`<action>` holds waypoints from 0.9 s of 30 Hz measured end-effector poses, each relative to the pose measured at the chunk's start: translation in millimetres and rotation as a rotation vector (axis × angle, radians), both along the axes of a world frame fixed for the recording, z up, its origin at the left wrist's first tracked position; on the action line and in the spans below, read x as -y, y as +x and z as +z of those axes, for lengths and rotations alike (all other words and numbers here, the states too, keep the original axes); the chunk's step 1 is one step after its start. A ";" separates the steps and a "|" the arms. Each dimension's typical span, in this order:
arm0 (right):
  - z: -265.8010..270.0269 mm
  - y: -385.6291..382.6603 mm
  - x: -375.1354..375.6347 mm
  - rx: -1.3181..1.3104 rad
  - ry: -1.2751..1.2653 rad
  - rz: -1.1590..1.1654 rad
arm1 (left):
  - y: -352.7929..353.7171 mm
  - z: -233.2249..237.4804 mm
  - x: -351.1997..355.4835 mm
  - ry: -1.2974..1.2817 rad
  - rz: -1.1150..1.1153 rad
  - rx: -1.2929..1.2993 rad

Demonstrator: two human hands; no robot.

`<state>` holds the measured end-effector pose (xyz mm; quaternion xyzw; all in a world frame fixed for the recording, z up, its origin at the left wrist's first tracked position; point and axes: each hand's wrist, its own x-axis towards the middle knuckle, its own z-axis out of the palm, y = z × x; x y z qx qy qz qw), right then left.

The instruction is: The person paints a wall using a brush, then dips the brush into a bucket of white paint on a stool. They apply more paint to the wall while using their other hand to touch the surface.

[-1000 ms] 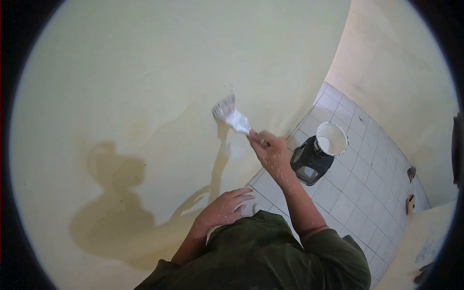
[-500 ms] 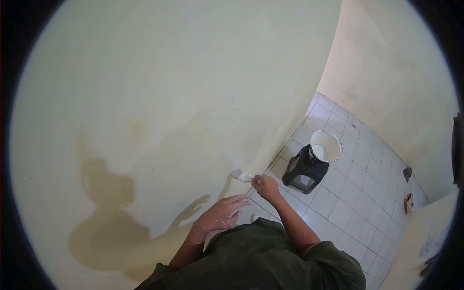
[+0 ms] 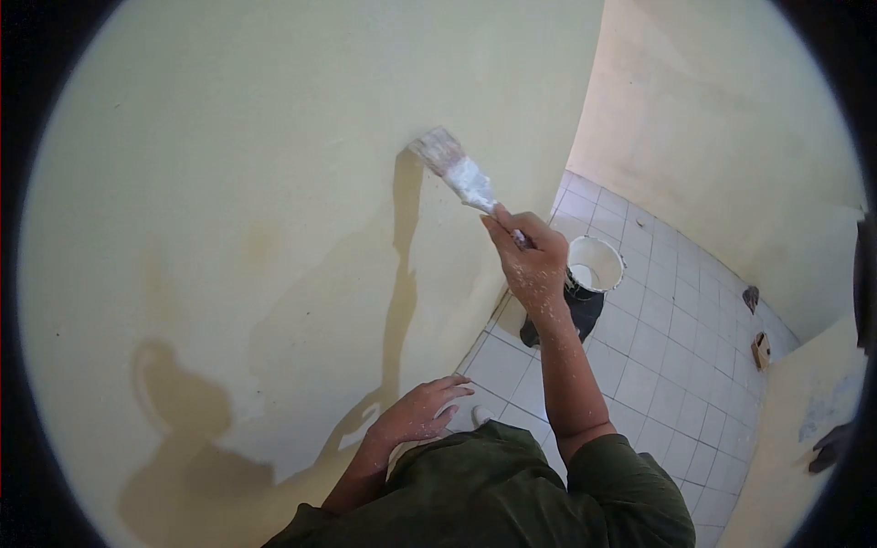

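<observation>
A paintbrush [image 3: 468, 179] smeared with white paint is gripped by its handle in my right hand [image 3: 532, 260], which is closed and speckled with paint. Its bristles meet the pale yellow-green wall [image 3: 320, 119], or come very near it, and cast a long shadow below. Low in front of my body, my left hand [image 3: 422, 411] holds nothing; its fingers are stretched out and a little apart near the wall. Behind my right forearm stands a white paint bucket [image 3: 596, 265] on a black stool [image 3: 589, 315], partly hidden by the arm.
White floor tiles [image 3: 658, 374] run along the wall's foot. A dark object [image 3: 751, 298] and a small brown item [image 3: 761, 351] lie on the floor at right. Another wall [image 3: 731, 137] rises at the far right.
My right hand has risen with the paintbrush, from low near the wall's base to higher up the wall. The left hand stays about where it was.
</observation>
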<state>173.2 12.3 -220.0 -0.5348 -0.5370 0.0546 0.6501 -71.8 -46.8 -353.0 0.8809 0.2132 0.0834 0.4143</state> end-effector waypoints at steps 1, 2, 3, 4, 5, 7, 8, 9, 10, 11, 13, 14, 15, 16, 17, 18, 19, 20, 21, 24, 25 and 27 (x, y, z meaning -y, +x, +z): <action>0.0 -5.7 1.2 -0.030 -0.007 0.006 | -2.5 -0.8 0.3 -0.003 -0.006 -0.006; -8.7 -8.7 1.3 -0.009 -0.066 0.022 | -5.9 -2.5 1.5 -0.006 -0.013 -0.014; -25.9 -10.0 -3.7 0.010 -0.124 0.038 | -9.7 -4.3 3.0 0.001 -0.018 -0.005; -44.6 -10.7 -10.0 0.029 -0.180 0.055 | -13.5 -5.2 4.3 0.009 -0.022 0.004; -67.4 -9.4 -14.6 0.026 -0.202 0.063 | -17.0 -6.5 4.7 0.018 -0.026 0.015; -124.2 -3.8 -16.3 0.017 -0.253 0.079 | -24.0 -4.8 6.6 -0.015 -0.018 0.017; -151.6 -3.1 -13.8 -0.045 -0.276 0.100 | -26.9 -6.7 8.7 -0.039 -0.014 0.017; -184.2 0.2 -15.4 -0.047 -0.301 0.111 | -30.0 -11.1 9.9 -0.028 -0.018 0.029; -220.6 3.3 -14.8 -0.052 -0.330 0.123 | -32.9 -16.4 9.6 -0.022 -0.021 0.039; -250.7 5.2 -10.6 -0.056 -0.356 0.135 | -36.1 -21.0 11.1 -0.012 -0.024 0.049; -286.7 9.0 6.1 0.144 -0.555 0.069 | -37.6 -24.6 12.5 -0.024 -0.023 0.036; -302.7 10.1 14.8 0.265 -0.641 0.039 | -37.8 -25.5 12.9 -0.023 -0.024 0.030; -308.3 8.4 21.8 0.387 -0.722 0.009 | -38.4 -25.8 14.0 -0.029 -0.021 0.036; -313.1 7.8 24.7 0.452 -0.856 -0.007 | -38.9 -26.0 14.7 -0.032 -0.017 0.042; -317.1 9.0 24.0 0.457 -0.831 0.003 | -39.2 -25.9 14.4 -0.035 -0.011 0.048; -315.3 7.3 24.1 0.463 -0.807 0.016 | -40.2 -25.2 14.0 -0.024 -0.005 0.047; -314.2 4.8 25.5 0.467 -0.787 0.031 | -42.1 -23.6 13.8 -0.016 0.003 0.043; -311.6 5.8 23.7 0.465 -0.758 0.031 | -44.1 -22.5 13.4 -0.009 0.012 0.039; -283.3 4.4 19.3 0.464 -0.727 0.032 | -46.2 -22.1 12.3 0.000 0.026 0.034; -204.5 7.0 7.4 0.430 -0.615 0.003 | -51.9 -18.8 9.5 -0.001 0.073 0.005; -169.3 7.0 7.7 0.418 -0.611 -0.005 | -52.8 -15.3 8.5 -0.019 0.089 -0.011; -107.1 8.8 13.8 0.375 -0.542 -0.020 | -52.4 -14.0 8.9 -0.043 0.116 -0.032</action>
